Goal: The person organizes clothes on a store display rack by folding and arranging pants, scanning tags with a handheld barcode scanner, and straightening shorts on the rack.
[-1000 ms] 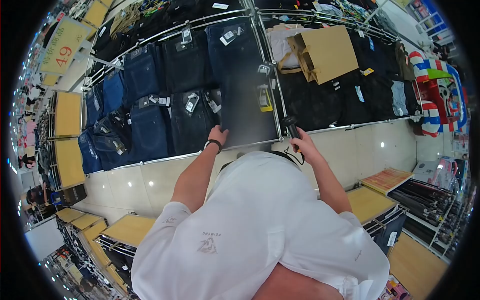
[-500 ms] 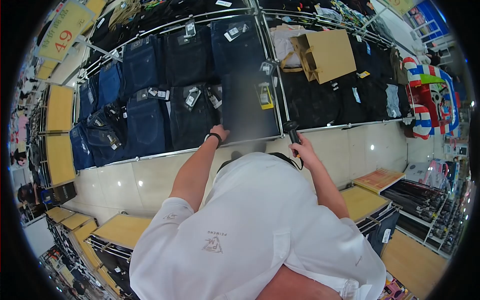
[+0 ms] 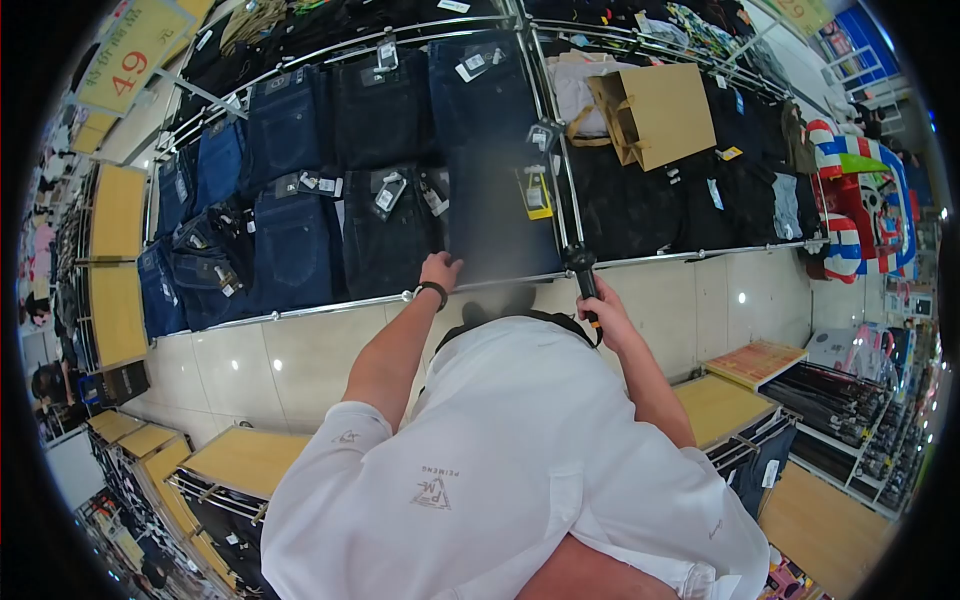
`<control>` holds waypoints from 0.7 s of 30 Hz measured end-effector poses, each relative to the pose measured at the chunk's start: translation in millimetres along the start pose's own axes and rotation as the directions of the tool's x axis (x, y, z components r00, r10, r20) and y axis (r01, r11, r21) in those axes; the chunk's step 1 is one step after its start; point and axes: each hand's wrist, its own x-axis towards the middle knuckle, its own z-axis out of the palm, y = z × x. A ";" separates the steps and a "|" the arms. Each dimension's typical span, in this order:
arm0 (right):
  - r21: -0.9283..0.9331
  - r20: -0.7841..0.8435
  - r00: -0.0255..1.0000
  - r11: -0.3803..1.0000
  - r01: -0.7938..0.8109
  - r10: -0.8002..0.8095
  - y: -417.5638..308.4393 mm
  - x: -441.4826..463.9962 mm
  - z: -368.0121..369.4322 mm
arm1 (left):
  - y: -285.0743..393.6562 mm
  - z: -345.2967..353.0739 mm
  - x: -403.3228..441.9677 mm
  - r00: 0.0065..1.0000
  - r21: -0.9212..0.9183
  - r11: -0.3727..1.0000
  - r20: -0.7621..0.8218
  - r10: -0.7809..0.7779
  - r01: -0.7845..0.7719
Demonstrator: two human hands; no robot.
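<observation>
A metal-railed rack (image 3: 276,317) bears folded jeans (image 3: 385,240) in two rows. The left hand (image 3: 440,270) is at their near edge, its grip impossible to tell, while the right hand (image 3: 606,314) is wrapped around a black handheld device (image 3: 579,260) near the rack

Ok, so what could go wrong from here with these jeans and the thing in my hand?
Your right hand holds the black handheld device close to the metal front rail, so a small swing might knock it.

Your left hand is at the front edge of the folded jeans; a tug there could perhaps drag a pair out of its row.

The brown paper bag sits over black clothes and could slide if they're pulled.
</observation>
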 end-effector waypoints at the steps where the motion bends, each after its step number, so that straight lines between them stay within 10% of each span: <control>1: 0.024 0.005 1.000 1.000 -0.018 0.018 1.3 0.7 -0.5 | -0.6 -1.0 -1.0 1.000 0.000 1.000 -0.002 -0.002 0.002; 7: -0.020 0.010 1.000 1.000 -0.001 0.001 -6.2 14.8 -3.0 | 29.0 -17.6 -17.8 0.972 -0.072 0.997 -0.227 -0.053 0.038; 13: -0.076 0.113 0.993 0.997 -0.004 0.013 -23.9 41.7 -19.9 | 214.1 -123.1 -63.4 0.850 -0.506 0.689 -0.217 0.480 -0.519; 16: -0.146 0.177 0.984 0.988 0.044 -0.018 -32.6 61.8 -38.9 | 346.6 -191.0 -128.1 0.536 -0.299 0.460 -0.261 0.803 -0.836; 17: -0.147 0.187 0.982 0.988 0.045 -0.017 -48.5 62.2 -38.1 | 380.8 -214.6 -146.0 0.281 -0.126 0.260 -0.202 0.938 -0.958; 18: -0.473 0.188 0.965 0.845 0.251 -0.181 -71.8 55.1 -32.3 | 407.7 -210.6 -154.7 -0.045 0.014 -0.043 -0.313 0.949 -0.999; 19: -0.727 0.247 0.913 0.560 0.397 -0.326 -84.1 52.2 -32.0 | 434.1 -222.1 -177.5 -0.126 -0.102 -0.169 -0.339 0.932 -0.980; 21: -0.219 0.216 0.976 0.973 0.078 -0.029 -53.2 80.4 -73.3 | 470.4 -229.1 -215.3 -0.189 -0.317 -0.288 -0.309 0.932 -0.904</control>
